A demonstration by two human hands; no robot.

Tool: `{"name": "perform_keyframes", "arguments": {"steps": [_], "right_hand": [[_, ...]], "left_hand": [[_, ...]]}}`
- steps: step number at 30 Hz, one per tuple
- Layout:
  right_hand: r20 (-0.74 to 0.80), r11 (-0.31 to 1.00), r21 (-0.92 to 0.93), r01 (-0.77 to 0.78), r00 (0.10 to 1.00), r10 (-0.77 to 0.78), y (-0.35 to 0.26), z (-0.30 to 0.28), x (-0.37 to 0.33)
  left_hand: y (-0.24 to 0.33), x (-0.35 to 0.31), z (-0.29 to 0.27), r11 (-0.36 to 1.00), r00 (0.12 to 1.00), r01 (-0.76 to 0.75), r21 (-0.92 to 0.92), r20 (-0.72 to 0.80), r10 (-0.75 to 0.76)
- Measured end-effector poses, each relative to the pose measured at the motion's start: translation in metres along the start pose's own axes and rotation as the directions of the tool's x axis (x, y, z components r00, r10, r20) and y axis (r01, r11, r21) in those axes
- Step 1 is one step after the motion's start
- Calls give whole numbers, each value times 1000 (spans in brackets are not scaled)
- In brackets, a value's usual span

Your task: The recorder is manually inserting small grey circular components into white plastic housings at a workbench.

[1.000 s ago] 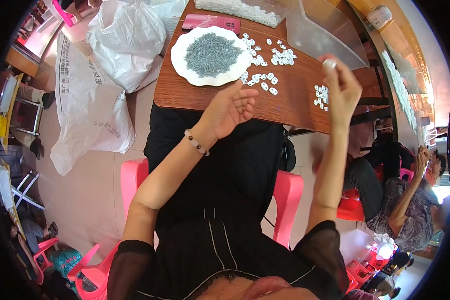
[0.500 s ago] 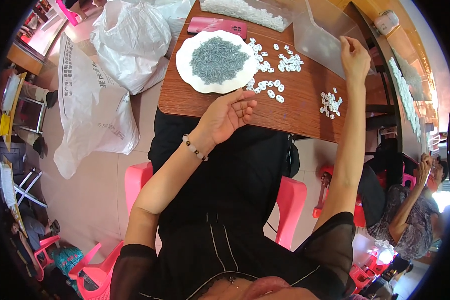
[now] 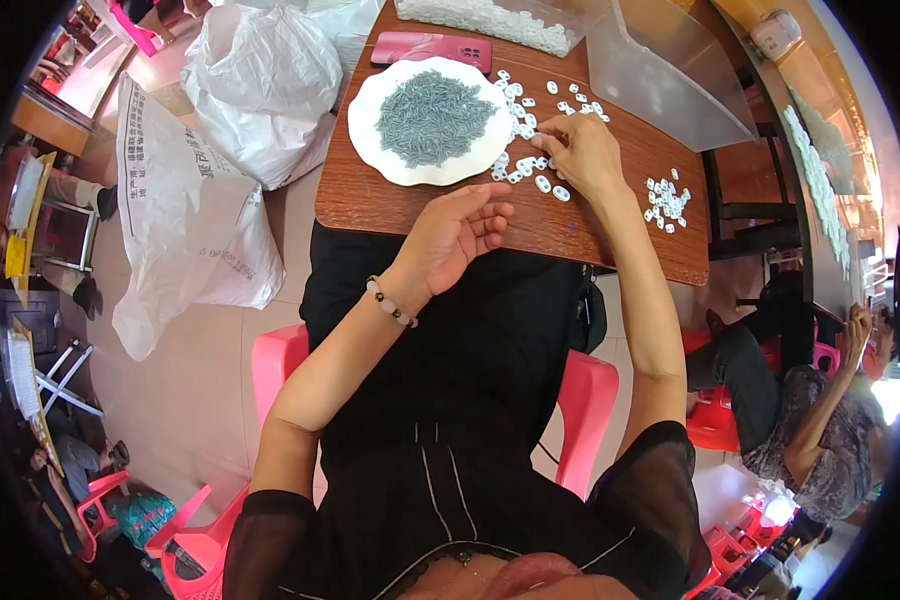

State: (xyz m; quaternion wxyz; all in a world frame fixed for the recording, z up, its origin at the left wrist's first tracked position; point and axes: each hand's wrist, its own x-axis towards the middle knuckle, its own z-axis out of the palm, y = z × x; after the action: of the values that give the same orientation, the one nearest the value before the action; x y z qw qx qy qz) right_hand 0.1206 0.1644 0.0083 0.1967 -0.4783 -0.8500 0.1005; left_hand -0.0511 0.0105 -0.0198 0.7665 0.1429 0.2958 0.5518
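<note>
My left hand (image 3: 458, 238) is palm up at the table's near edge, just below the scalloped white plate (image 3: 365, 150). Its fingers curl loosely, and nothing shows in the palm. On the plate lies a heap of small grey-blue rods (image 3: 435, 118). My right hand (image 3: 582, 155) reaches down over small white oval pieces with two holes, right of the plate. Thumb and forefinger come together at the pieces; what is between them, if anything, cannot be made out. Loose white pieces (image 3: 543, 184) lie just below those fingertips.
A separate cluster of white pieces (image 3: 667, 203) lies on the right of the brown table (image 3: 630, 235). A clear plastic bin (image 3: 660, 85) stands behind it. A pink phone (image 3: 430, 50) lies beyond the plate. White sacks (image 3: 195, 200) stand at left; a seated person (image 3: 820, 430) is at right.
My right hand has moved left and nearer, from beside the clear bin to the white pieces by the plate. My left hand has stayed nearly still.
</note>
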Motion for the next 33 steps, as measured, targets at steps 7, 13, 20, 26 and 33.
{"name": "perform_keyframes", "arguments": {"steps": [7, 13, 20, 26, 33], "right_hand": [[-64, 999, 5, 35, 997, -35, 11, 6, -8], [-85, 951, 301, 75, 995, -52, -13, -19, -38], [140, 655, 750, -96, 990, -15, -41, -19, -98], [173, 363, 917, -167, 985, 17, -53, -16, -118], [-49, 626, 778, 52, 999, -22, -47, -17, -124]], "left_hand": [[-4, 2, 3, 998, 999, -31, 53, -11, 31], [-9, -1, 9, 974, 997, -73, 216, 2, 74], [-18, -9, 22, 943, 996, -77, 324, 58, 61], [-22, -12, 22, 965, 996, -8, 264, 86, -15], [-27, -18, 25, 906, 992, -105, 411, -21, 124]]}}
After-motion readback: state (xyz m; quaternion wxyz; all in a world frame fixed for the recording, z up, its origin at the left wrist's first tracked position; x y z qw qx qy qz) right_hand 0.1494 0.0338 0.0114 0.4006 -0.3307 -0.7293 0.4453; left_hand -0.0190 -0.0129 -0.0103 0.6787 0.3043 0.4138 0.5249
